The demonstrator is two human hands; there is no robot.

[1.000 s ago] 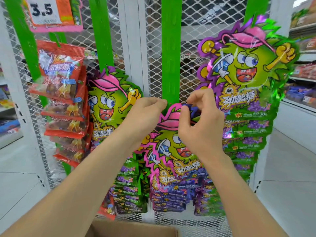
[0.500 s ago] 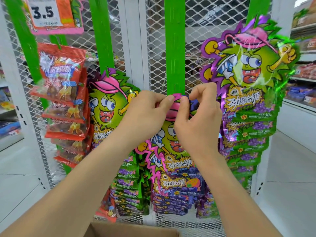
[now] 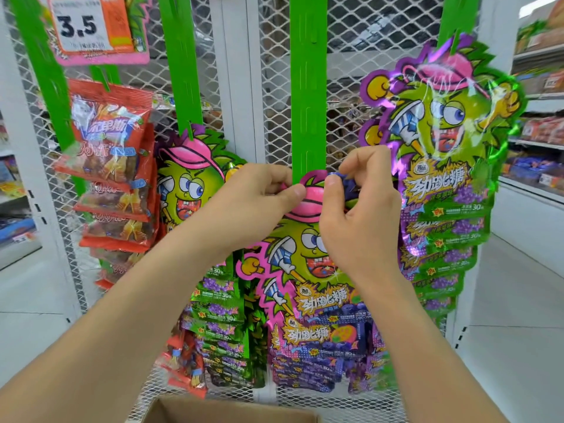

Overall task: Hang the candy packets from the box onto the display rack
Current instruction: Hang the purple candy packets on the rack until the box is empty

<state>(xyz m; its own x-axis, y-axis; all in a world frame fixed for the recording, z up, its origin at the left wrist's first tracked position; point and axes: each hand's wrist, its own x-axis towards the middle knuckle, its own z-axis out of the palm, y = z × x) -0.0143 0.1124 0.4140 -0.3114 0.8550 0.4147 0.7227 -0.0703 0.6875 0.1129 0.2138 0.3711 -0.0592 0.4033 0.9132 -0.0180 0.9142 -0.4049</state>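
Candy packet (image 3: 300,239), one, in two pinching grips: left hand (image 3: 259,199), right hand (image 3: 357,227); one green strip (image 3: 305,87) behind

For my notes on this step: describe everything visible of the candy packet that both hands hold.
The candy packet looks like glossy foil, cut as a green cartoon face with a pink cap and jagged pink border. It is upright, its top at the lower end of the middle green strip, in front of similar packets. The left hand and right hand pinch its top.
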